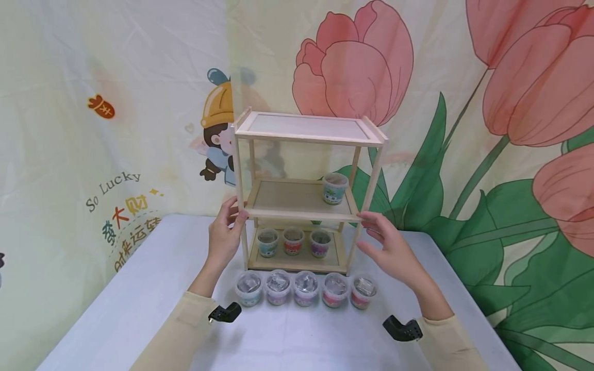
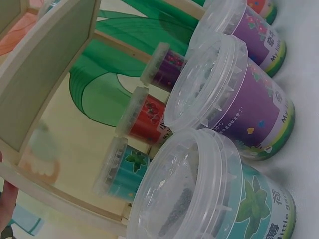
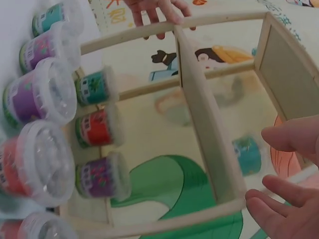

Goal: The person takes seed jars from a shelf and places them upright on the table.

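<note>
A light wooden shelf rack (image 1: 301, 215) with three levels stands on the table. My left hand (image 1: 226, 229) holds its left front post at middle-shelf height, thumb in front. On the opposite side, my right hand (image 1: 390, 247) touches the right end of the middle shelf with its fingertips, thumb apart. A teal-labelled plastic cup (image 1: 335, 188) sits at the right of that shelf. Below it, teal (image 1: 267, 242), red (image 1: 293, 241) and purple (image 1: 320, 243) cups line the bottom shelf. In front of the rack stands a row of several lidded cups (image 1: 306, 288).
A white cloth covers the table (image 1: 306, 340). Behind the rack hangs a printed curtain (image 1: 153, 77) with tulips and a cartoon figure. Black wrist cameras (image 1: 402, 329) are worn at both sleeves. The front row of cups is close to the rack's base.
</note>
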A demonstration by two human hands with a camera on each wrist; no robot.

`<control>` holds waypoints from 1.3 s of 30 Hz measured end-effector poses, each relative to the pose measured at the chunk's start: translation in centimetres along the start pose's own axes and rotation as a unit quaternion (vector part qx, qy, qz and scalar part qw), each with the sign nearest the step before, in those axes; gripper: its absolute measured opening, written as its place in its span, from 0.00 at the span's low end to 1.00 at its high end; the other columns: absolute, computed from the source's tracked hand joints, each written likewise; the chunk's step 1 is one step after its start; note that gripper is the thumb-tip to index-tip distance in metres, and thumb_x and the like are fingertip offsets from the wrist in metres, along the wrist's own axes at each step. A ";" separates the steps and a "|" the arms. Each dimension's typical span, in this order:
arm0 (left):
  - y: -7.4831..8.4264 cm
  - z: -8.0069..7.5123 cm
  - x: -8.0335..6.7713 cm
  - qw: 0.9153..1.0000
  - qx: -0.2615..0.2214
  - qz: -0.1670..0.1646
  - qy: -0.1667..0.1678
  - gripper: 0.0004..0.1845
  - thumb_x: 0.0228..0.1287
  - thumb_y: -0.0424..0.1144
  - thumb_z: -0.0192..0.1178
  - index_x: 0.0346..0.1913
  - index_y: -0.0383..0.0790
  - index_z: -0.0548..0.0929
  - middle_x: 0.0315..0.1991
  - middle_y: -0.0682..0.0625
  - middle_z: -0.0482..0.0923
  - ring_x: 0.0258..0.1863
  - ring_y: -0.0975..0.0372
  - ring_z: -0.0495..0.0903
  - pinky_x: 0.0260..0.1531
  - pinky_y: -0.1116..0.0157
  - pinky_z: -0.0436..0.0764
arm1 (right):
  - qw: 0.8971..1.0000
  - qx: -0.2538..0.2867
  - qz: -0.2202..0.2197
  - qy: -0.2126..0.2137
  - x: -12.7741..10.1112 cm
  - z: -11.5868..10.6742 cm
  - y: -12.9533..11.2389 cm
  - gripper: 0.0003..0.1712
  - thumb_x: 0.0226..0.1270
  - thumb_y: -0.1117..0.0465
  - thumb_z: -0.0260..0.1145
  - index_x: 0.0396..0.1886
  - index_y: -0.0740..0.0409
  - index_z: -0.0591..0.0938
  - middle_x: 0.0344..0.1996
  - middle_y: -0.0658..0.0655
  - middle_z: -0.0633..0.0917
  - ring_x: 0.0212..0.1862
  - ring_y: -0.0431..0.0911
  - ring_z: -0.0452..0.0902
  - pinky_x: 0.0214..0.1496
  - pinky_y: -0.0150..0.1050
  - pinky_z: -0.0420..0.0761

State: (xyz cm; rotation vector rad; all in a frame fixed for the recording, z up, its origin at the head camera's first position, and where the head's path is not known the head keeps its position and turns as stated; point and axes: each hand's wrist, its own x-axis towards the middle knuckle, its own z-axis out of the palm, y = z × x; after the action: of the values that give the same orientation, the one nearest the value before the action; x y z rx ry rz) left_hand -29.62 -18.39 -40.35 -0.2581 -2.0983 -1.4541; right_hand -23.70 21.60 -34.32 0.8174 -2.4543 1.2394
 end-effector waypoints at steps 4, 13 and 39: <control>-0.1 0.0 0.1 1.000 0.000 0.002 0.003 0.24 0.80 0.46 0.61 0.74 0.53 0.74 0.59 0.40 0.85 0.54 0.46 0.86 0.53 0.44 0.85 | 1.000 0.013 0.006 -0.005 1.8 0.4 -1.4 0.36 0.75 0.71 0.69 0.78 0.63 0.66 0.77 0.65 0.69 0.78 0.63 0.66 0.77 0.53 0.67; 0.0 -0.1 0.0 1.000 0.004 0.002 0.006 0.24 0.80 0.45 0.62 0.74 0.51 0.74 0.59 0.39 0.85 0.53 0.45 0.87 0.52 0.42 0.85 | 0.999 0.019 0.046 0.004 5.5 1.4 -3.2 0.42 0.76 0.65 0.69 0.82 0.60 0.59 0.82 0.64 0.60 0.83 0.65 0.54 0.82 0.60 0.59; -0.2 -0.1 0.0 1.000 0.011 0.007 0.004 0.26 0.80 0.46 0.61 0.76 0.50 0.73 0.61 0.39 0.84 0.55 0.45 0.87 0.53 0.42 0.85 | 0.988 -0.032 0.144 0.046 12.0 3.9 -0.3 0.45 0.74 0.61 0.68 0.84 0.47 0.58 0.77 0.73 0.60 0.75 0.66 0.63 0.69 0.66 0.72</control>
State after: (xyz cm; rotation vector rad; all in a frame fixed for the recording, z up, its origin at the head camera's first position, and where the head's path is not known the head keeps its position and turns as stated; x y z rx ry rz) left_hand -29.70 -18.60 -40.50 -0.2576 -2.1004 -1.4213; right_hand -33.06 13.97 -30.79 0.3889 -2.5860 1.2512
